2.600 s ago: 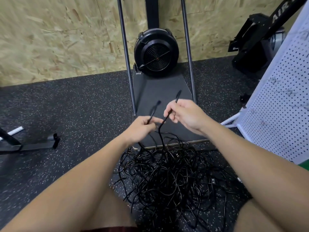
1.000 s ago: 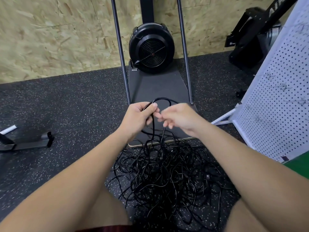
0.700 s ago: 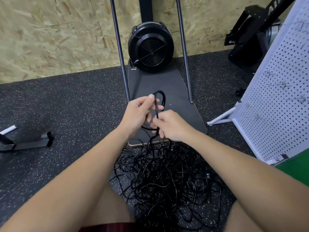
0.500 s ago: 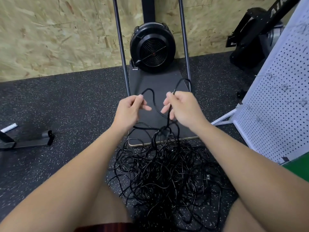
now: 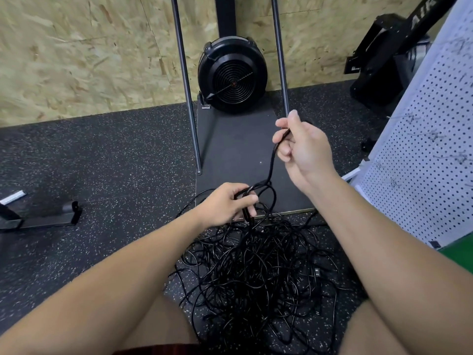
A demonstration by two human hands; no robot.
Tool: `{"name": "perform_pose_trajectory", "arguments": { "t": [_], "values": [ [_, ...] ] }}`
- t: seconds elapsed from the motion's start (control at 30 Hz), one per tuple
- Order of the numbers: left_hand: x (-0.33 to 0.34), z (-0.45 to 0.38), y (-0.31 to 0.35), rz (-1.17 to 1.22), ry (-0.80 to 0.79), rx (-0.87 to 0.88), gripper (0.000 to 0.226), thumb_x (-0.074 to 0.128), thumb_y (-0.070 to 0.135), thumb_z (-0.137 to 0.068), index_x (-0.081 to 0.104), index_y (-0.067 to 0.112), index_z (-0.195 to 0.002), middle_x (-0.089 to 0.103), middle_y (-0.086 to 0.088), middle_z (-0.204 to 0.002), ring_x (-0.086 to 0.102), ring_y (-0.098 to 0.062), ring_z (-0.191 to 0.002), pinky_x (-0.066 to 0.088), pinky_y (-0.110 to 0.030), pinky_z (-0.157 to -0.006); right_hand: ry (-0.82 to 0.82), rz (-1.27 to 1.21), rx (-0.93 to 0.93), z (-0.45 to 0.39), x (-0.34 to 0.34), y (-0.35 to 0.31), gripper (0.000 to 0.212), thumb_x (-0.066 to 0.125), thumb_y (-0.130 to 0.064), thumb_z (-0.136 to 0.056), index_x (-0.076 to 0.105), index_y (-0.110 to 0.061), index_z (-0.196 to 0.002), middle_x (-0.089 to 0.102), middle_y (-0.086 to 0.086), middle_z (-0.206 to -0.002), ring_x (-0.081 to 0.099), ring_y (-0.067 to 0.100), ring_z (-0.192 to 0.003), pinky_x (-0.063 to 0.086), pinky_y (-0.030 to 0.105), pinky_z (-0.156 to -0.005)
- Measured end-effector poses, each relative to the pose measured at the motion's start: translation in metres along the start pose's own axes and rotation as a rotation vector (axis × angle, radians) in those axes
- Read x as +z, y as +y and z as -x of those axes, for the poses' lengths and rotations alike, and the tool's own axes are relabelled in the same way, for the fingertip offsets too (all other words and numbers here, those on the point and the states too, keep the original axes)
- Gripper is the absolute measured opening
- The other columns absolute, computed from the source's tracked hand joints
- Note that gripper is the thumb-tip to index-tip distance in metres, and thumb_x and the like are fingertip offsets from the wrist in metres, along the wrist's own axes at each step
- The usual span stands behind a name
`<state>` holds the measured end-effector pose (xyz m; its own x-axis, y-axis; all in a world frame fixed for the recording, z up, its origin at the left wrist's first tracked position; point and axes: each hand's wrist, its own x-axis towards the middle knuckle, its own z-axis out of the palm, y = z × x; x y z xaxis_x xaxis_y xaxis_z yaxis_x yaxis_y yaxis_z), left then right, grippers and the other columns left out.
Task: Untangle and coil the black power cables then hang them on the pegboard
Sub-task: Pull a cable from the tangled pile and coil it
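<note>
While the pegboard [image 5: 425,155] is cut off at the right edge, the cable pile [image 5: 258,272] lies tangled on the floor [image 5: 102,175], individual cords impossible to separate. Right hand [image 5: 304,149] pinches one cable [image 5: 271,165] raised; left hand [image 5: 225,203] grips strands lower, fingertips partly hidden.

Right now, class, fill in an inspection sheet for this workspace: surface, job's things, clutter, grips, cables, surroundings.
Surface: black speckled floor.
Job's things: tangled black cables heaped on the floor; white pegboard at right, no coil seen on it.
Clutter: black bracket at left.
Grips: left hand grips bunched strands; right hand pinches one cable, raised.
Cables: one strand runs between the hands.
Surroundings: fan machine, chipboard wall.
</note>
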<state>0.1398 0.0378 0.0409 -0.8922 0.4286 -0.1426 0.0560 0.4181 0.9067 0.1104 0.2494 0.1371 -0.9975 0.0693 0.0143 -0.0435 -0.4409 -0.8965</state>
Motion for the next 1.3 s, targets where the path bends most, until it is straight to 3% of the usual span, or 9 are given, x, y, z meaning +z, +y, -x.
{"name": "perform_pose_trajectory", "arguments": {
  "t": [0.17, 0.37, 0.5, 0.63, 0.77, 0.93, 1.03, 1.13, 1.3],
  "values": [
    [-0.011, -0.001, -0.005, -0.057, 0.055, 0.024, 0.036, 0.049, 0.033, -0.119, 0.074, 0.007, -0.115, 0.066, -0.005, -0.072, 0.047, -0.003, -0.054, 0.037, -0.016, -0.057, -0.133, 0.253, 0.168, 0.004, -0.01, 0.02, 0.045, 0.072, -0.047, -0.106, 0.07, -0.007, -0.128, 0.083, 0.009, -0.12, 0.049, 0.011, -0.062, 0.028, 0.025, -0.052],
    [-0.024, -0.004, -0.011, 0.133, 0.109, -0.037, 0.043, 0.043, 0.033, -0.12, 0.073, 0.002, -0.123, 0.075, -0.021, -0.085, 0.035, -0.008, -0.048, 0.031, -0.018, -0.047, -0.239, 0.73, 0.207, 0.02, -0.006, 0.053, 0.027, 0.073, -0.042, -0.104, 0.083, -0.018, -0.105, 0.084, -0.006, -0.093, 0.058, 0.003, -0.068, 0.045, 0.021, -0.063],
    [-0.041, -0.003, -0.029, 0.106, 0.212, -0.18, 0.041, 0.046, 0.033, -0.119, 0.073, 0.004, -0.109, 0.082, -0.017, -0.097, 0.044, -0.018, -0.052, 0.036, -0.024, -0.047, -0.208, 0.528, 0.256, 0.014, 0.001, 0.038, 0.057, 0.043, -0.045, -0.119, 0.073, -0.001, -0.098, 0.078, 0.017, -0.077, 0.064, 0.022, -0.064, 0.051, 0.032, -0.058],
    [-0.066, 0.006, -0.058, -0.37, 0.204, -0.287, 0.023, 0.064, 0.026, -0.112, 0.075, 0.007, -0.105, 0.067, -0.001, -0.078, 0.05, -0.016, -0.06, 0.039, -0.027, -0.055, -0.124, 0.244, 0.223, -0.005, -0.01, 0.011, 0.062, 0.045, -0.061, -0.114, 0.063, -0.009, -0.085, 0.04, 0.004, -0.054, 0.039, 0.021, -0.049, 0.032, 0.03, -0.049],
    [-0.079, 0.011, -0.057, -0.142, 0.195, -0.429, 0.018, 0.086, 0.003, -0.091, 0.078, 0.009, -0.106, 0.074, -0.001, -0.086, 0.057, -0.006, -0.056, 0.042, -0.016, -0.049, -0.096, 0.192, 0.234, -0.017, -0.027, 0.004, 0.054, 0.058, -0.064, -0.108, 0.061, -0.014, -0.09, 0.026, -0.002, -0.061, 0.022, 0.015, -0.051, 0.012, 0.029, -0.049],
    [-0.094, 0.005, -0.047, 0.161, 0.509, -0.404, 0.028, 0.071, -0.008, -0.087, 0.081, 0.012, -0.103, 0.077, -0.024, -0.101, 0.053, -0.021, -0.074, 0.045, -0.031, -0.066, -0.171, 0.561, 0.282, -0.018, -0.04, 0.014, 0.046, 0.072, -0.055, -0.103, 0.069, -0.009, -0.105, 0.055, 0.003, -0.067, 0.035, 0.013, -0.049, 0.018, 0.027, -0.049],
    [-0.09, 0.004, -0.032, 0.276, 0.625, -0.235, 0.023, 0.08, -0.001, -0.088, 0.083, 0.013, -0.106, 0.077, -0.008, -0.095, 0.056, -0.022, -0.086, 0.048, -0.037, -0.077, -0.24, 0.849, 0.331, -0.01, -0.044, 0.035, 0.038, 0.075, -0.044, -0.104, 0.072, -0.007, -0.11, 0.074, 0.006, -0.088, 0.058, 0.014, -0.063, 0.044, 0.029, -0.052],
    [-0.077, 0.005, -0.016, 0.261, 0.56, -0.109, 0.023, 0.085, 0.003, -0.089, 0.085, 0.015, -0.108, 0.074, 0.0, -0.09, 0.063, -0.012, -0.082, 0.049, -0.024, -0.073, -0.268, 0.949, 0.437, -0.008, -0.051, 0.055, 0.036, 0.076, -0.04, -0.104, 0.07, -0.006, -0.115, 0.078, 0.011, -0.11, 0.075, 0.018, -0.092, 0.064, 0.031, -0.07],
    [-0.052, 0.004, 0.003, 0.155, 0.455, 0.041, 0.025, 0.091, 0.005, -0.087, 0.086, 0.018, -0.108, 0.084, -0.004, -0.102, 0.072, -0.012, -0.091, 0.059, -0.031, -0.088, -0.282, 1.644, 0.314, -0.001, -0.041, 0.051, 0.05, 0.075, -0.059, -0.095, 0.061, -0.012, -0.105, 0.07, 0.01, -0.115, 0.067, 0.031, -0.096, 0.055, 0.04, -0.079]
  ]
}}
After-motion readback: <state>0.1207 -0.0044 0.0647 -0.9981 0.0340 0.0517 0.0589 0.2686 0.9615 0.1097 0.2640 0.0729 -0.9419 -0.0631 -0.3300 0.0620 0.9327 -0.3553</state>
